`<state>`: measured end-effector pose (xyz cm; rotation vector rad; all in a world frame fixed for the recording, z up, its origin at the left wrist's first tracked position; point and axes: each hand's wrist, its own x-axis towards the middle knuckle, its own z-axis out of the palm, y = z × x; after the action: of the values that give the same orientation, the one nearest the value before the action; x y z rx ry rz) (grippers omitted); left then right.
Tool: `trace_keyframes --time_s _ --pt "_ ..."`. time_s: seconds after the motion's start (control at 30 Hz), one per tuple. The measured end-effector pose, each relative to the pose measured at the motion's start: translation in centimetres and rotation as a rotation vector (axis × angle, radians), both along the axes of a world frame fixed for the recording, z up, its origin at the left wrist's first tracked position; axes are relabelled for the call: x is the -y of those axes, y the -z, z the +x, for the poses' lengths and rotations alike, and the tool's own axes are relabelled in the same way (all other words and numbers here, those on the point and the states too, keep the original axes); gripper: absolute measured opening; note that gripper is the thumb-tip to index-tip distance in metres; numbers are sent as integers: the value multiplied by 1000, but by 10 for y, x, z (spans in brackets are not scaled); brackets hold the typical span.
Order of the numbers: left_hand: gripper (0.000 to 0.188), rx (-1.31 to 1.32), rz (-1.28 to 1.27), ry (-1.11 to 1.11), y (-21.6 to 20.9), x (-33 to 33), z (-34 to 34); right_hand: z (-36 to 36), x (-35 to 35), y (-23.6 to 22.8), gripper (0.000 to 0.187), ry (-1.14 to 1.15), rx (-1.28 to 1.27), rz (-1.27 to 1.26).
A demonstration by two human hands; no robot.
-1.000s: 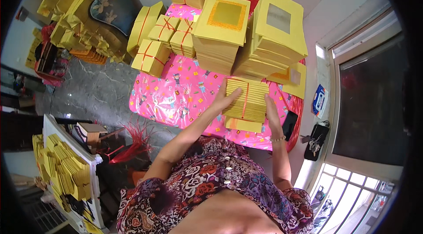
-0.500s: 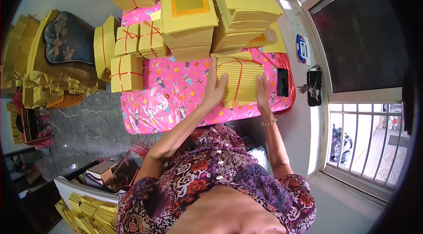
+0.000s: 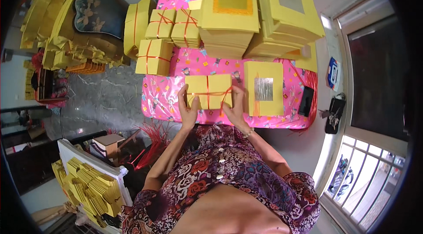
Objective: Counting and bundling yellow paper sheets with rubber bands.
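Between my hands is a bundle of yellow paper (image 3: 219,83), bound crosswise with red ribbon, near the front edge of the pink table. My left hand (image 3: 189,110) grips its left end, thumb on the near side. My right hand (image 3: 235,107) closes on its right end, where a loose loop of the red ribbon (image 3: 226,97) shows at the fingers. Just right of it lies a flat yellow sheet with a silver square (image 3: 263,89). Farther back on the left stand more ribbon-tied yellow bundles (image 3: 154,57).
Tall stacks of yellow paper (image 3: 227,42) rise at the table's back. A black phone (image 3: 306,101) lies on the pink cover (image 3: 176,85) at the right edge. Red ribbon strands (image 3: 152,143) hang at the lower left, by a box of folded yellow paper (image 3: 92,181). A barred window (image 3: 365,176) is right.
Both hands have carried the bundle leftward and nearer to me, turning it so another face shows. The sheet with the silver square is now uncovered. The whole view has shifted.
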<state>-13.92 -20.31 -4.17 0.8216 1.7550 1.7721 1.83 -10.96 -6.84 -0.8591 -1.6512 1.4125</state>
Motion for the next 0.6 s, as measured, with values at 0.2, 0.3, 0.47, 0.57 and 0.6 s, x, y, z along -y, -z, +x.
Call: trace_keyframes --time_s 0.2,0.3,0.47,0.57,0.6 --pt "55 44 7 25 54 19 -29 4 -4 49 61 -112 82 -322" --pt "62 239 -136 40 62 24 -54 -1 -23 55 68 -62 269 -554" --pt "42 872 -524 497 72 7 -85 -25 -16 52 65 49 188 -725" --pt "53 733 -430 526 73 3 -87 -37 4 35 50 234 438 -465" --pt "63 593 -327 572 71 8 -88 -42 14 28 50 218 442 -431"
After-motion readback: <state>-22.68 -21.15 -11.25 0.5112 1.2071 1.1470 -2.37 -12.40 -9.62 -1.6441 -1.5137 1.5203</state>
